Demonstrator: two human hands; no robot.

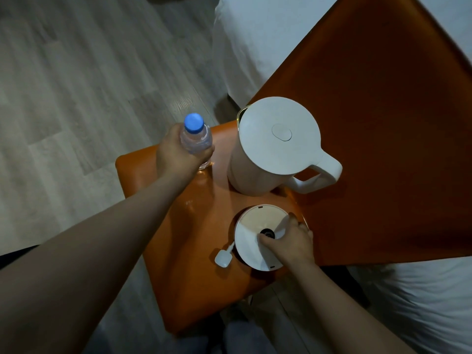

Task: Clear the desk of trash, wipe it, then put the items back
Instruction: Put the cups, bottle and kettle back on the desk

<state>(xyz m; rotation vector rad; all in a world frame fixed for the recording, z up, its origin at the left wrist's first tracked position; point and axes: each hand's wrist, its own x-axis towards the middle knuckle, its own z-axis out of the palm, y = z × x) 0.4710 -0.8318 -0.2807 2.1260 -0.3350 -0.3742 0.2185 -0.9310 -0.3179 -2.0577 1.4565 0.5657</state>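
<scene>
1. Right hand (288, 242): I read it as closed on the base (251, 231), a white round disc just nearer than the kettle (275, 139). The thumb lies on the dark centre connector and the fingers curl over the rim on the side away from the bottle. The disc looks tilted. I cannot tell whether it rests on the stool (184, 251) or is lifted off it.

2. Plug (223, 258): white, on a short lead from the base rim, nearer than the kettle and to its left. It lies over the stool.

3. Stool: orange padded seat, reaching from under the kettle toward me and to the left.

4. Kettle: white, lid closed, upright on the far right part of the stool. The handle points right and the spout far left. It is apart from the base and from the bottle (198, 141).

5. Left hand (176, 154): I read it as wrapped round the clear bottle, just left of the kettle. The fingers and thumb circle the upper body below the blue cap (194, 123). The bottle is upright over the stool's far edge. Its foot is at the seat, but I cannot confirm contact.

6. Orange top (383, 123): a large flat surface right of and beyond the kettle.

7. Bedding (255, 34): white, beyond the kettle.

8. Floor (76, 98): grey wood planks, left of the kettle.
</scene>
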